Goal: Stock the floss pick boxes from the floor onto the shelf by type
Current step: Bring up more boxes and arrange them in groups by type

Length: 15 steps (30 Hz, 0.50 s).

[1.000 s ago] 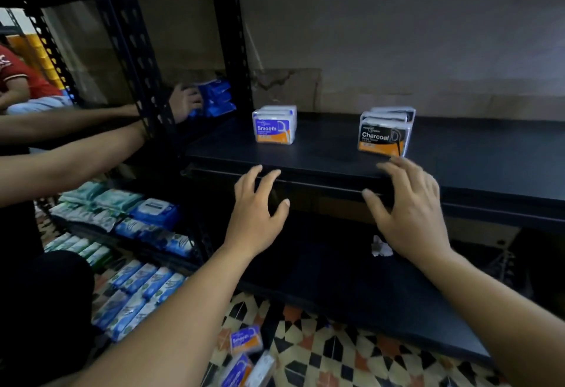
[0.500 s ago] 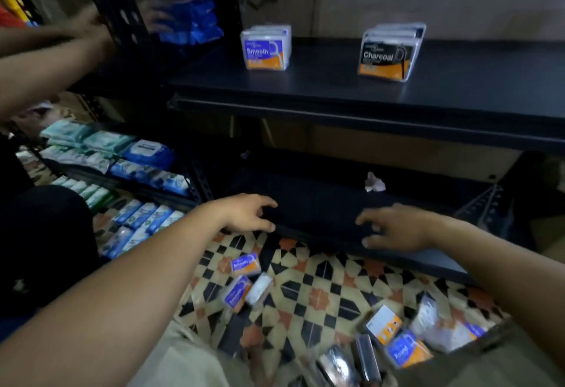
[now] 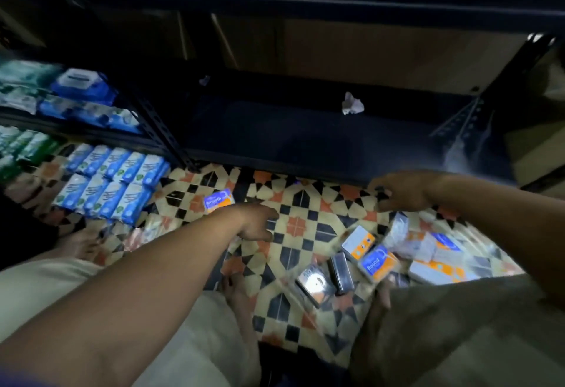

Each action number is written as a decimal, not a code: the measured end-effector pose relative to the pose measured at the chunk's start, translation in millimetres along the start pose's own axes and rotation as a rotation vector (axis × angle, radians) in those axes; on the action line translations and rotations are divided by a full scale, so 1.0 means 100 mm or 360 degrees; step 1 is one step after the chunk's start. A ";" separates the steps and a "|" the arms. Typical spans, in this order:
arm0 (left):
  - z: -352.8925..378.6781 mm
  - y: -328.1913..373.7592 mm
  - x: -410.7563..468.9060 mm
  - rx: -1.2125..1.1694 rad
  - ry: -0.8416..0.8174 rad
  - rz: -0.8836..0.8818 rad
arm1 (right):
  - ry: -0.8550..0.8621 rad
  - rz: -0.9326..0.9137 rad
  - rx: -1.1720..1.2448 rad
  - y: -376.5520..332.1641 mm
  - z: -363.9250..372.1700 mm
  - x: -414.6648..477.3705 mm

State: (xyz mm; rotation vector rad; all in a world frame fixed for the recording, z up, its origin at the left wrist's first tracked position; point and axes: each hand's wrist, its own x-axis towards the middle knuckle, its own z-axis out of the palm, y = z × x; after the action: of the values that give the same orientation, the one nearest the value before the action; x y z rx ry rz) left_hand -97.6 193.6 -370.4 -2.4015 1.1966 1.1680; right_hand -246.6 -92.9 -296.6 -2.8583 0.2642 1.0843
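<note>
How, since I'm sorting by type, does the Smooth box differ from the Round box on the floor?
The Smooth box reads "Smooth"; the Round box reads "Round". The Smooth box lies alone by the left hand; the Round box sits tilted among a cluster of other boxes near the right hand. Both lie on the tiled floor, unheld, with a blue label over orange.

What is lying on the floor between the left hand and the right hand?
In the head view, only bare patterned floor lies between the left hand and the right hand; the Round box lies nearer the person.
</note>
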 end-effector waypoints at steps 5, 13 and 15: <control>0.31 0.20 0.31 -0.0076 -0.0044 0.0085 | -0.0085 -0.0103 0.0171 -0.23 0.49 0.24; 0.77 0.50 0.65 -0.0261 -0.0088 0.0211 | -0.0167 -0.0045 0.0335 -0.37 1.01 0.51; 0.92 0.57 0.69 -0.0305 -0.0094 0.0251 | -0.0199 -0.0024 0.0373 -0.39 1.15 0.57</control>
State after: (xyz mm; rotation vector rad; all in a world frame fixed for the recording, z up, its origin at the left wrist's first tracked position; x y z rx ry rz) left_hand -167.2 162.1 -473.6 -2.4233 1.3313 1.4521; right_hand -272.5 -47.4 -420.6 -2.5730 0.3361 1.1407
